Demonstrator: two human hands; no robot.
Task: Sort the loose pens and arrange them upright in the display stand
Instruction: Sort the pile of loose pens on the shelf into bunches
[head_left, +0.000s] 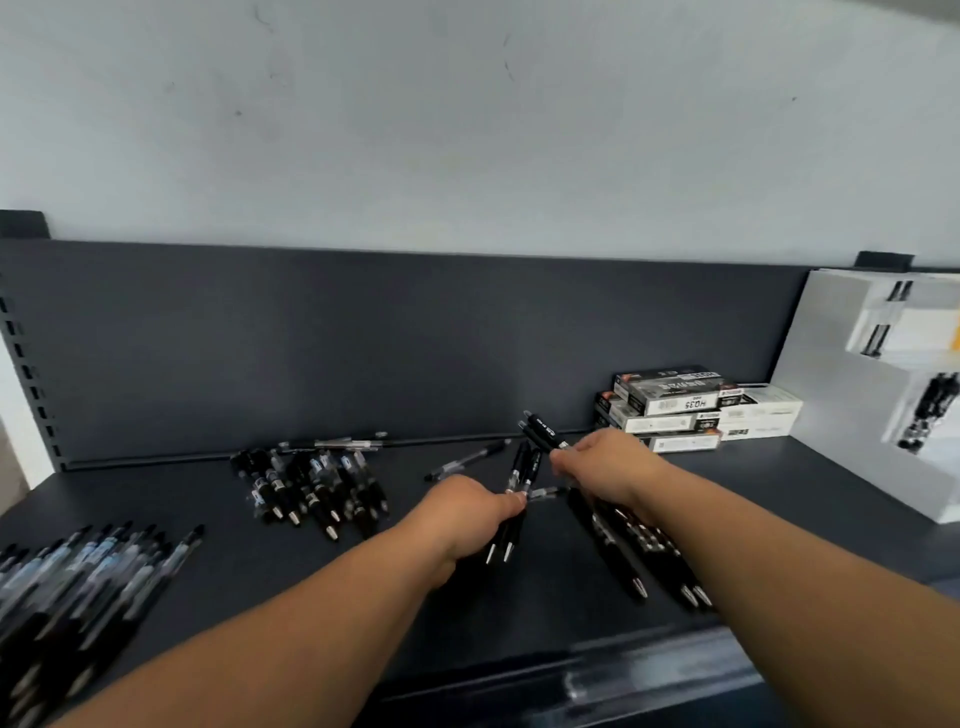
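Note:
My left hand (470, 512) grips a few black pens (521, 470) at mid-shelf, tips pointing toward me. My right hand (605, 465) pinches two black pens (543, 434) by their near ends, their far ends angled up and left. Under my right forearm lies a row of black pens (641, 558). A pile of black pens (317, 486) lies to the left, and a larger fan of pens (78, 577) covers the near left corner. The white display stand (857, 395) stands at the right end of the shelf, with pens upright in its pockets.
The dark shelf (218, 582) has a dark back panel (363, 343). Stacked pen boxes (675, 408) sit against the panel beside the stand. Two clear-barrel pens (467, 460) lie near the back. The shelf's front edge (649, 670) runs below my arms.

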